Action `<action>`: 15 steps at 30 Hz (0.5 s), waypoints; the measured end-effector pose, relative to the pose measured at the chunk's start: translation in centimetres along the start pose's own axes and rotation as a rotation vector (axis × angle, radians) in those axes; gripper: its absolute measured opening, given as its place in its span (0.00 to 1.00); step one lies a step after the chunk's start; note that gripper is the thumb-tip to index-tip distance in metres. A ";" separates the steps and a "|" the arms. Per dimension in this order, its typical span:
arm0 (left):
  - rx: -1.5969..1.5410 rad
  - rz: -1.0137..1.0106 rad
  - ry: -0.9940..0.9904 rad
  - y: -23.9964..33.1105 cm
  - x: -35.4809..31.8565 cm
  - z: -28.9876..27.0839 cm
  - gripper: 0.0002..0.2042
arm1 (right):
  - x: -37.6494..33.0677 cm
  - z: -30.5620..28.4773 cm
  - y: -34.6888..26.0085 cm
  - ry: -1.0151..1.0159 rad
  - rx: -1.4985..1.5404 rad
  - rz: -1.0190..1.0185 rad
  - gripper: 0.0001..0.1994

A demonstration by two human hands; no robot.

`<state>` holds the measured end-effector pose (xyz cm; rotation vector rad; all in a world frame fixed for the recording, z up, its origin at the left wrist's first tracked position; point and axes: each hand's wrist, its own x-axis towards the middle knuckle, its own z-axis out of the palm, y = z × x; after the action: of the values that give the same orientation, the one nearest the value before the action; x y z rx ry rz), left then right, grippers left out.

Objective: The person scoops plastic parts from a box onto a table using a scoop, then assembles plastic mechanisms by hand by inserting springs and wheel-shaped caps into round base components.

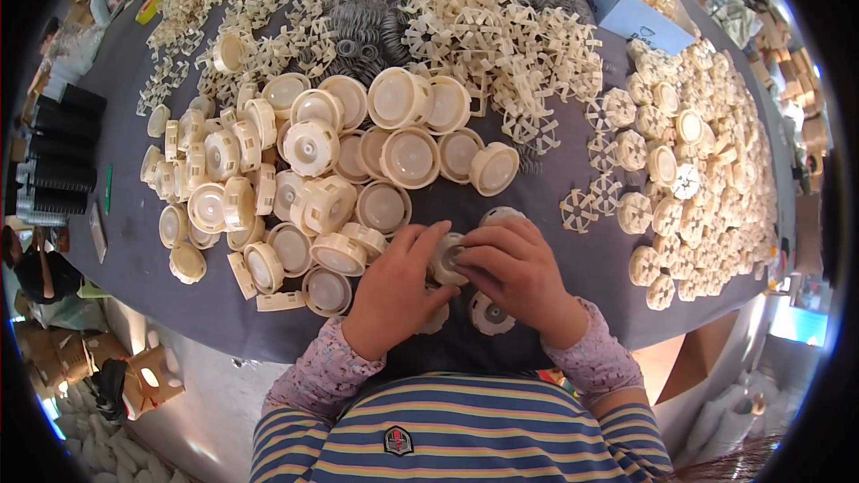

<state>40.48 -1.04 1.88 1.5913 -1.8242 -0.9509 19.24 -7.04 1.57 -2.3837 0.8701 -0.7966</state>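
Observation:
A round cream plastic cap [445,259] is between my hands, close to the table's front edge. My left hand [391,286] wraps its left side, thumb and fingers closed on it. My right hand [523,270] pinches the cap from the right with bent fingers over its rim. Whether a smaller part sits in that pinch is hidden. Around the hands lie more caps: one [491,314] under my right hand, one [436,319] partly covered by my left, and another [501,214] just beyond my right fingers.
A heap of larger cream caps [410,157] fills the middle left. Behind it lie metal springs [365,22] and slotted, spoked plastic pieces [474,13]. Many spoked round assemblies [707,188] cover the right, below a blue box [640,13]. Dark stacked containers [58,148] stand at far left.

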 end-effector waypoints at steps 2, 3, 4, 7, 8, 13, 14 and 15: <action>-0.015 -0.014 -0.005 -0.3 -0.1 0.2 0.38 | 0.6 0.3 0.1 -0.051 -0.044 -0.050 0.12; -0.011 -0.011 0.000 -0.3 -0.3 0.2 0.38 | 0.8 0.0 0.1 -0.077 -0.014 -0.052 0.13; -0.004 -0.024 -0.014 -0.2 -0.6 0.2 0.37 | 1.0 -0.3 0.1 -0.103 0.015 -0.054 0.13; -0.004 -0.040 -0.035 0.0 -0.5 0.0 0.36 | 3.0 -2.3 2.0 0.082 -0.082 0.107 0.16; -0.014 -0.041 -0.044 0.2 -0.4 0.0 0.35 | 4.0 -2.7 2.9 0.084 -0.084 0.111 0.16; -0.025 0.022 -0.007 0.1 0.3 0.4 0.25 | 4.4 -4.0 5.7 0.071 -0.260 0.036 0.20; -0.031 0.026 -0.007 -0.1 0.1 0.5 0.21 | 3.6 -4.6 5.3 0.073 -0.215 0.015 0.20; -0.035 0.028 -0.009 -0.3 0.1 0.6 0.21 | 2.2 -5.2 4.9 0.157 -0.164 0.054 0.20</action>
<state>40.17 -1.00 1.24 1.5388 -1.8213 -0.9736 15.21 -13.08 3.15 -2.4509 1.0963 -0.9332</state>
